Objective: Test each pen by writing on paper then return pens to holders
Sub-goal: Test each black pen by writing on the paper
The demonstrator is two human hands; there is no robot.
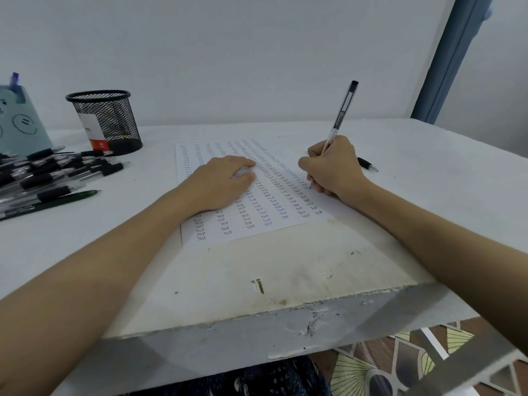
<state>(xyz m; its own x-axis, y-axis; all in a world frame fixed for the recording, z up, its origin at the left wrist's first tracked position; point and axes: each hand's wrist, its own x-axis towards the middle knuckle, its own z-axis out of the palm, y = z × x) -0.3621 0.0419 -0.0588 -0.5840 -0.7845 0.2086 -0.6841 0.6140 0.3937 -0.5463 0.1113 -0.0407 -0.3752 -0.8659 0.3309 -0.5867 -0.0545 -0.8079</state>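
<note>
White paper (pixel 281 221) lies under flat left hand (pixel 220 182); right hand (pixel 333 170) grips pen (pixel 341 115).

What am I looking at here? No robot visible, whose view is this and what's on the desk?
No machine: a person wears a camera on the head, looking down at their own bare arms. The right hand grips a pen with its tip on the paper, a sheet full of rows of "Test". The left hand rests flat on that sheet. On the white table, far left, lies a pile of pens, behind it a black mesh holder and a pale blue holder. One more pen lies behind the right hand.
</note>
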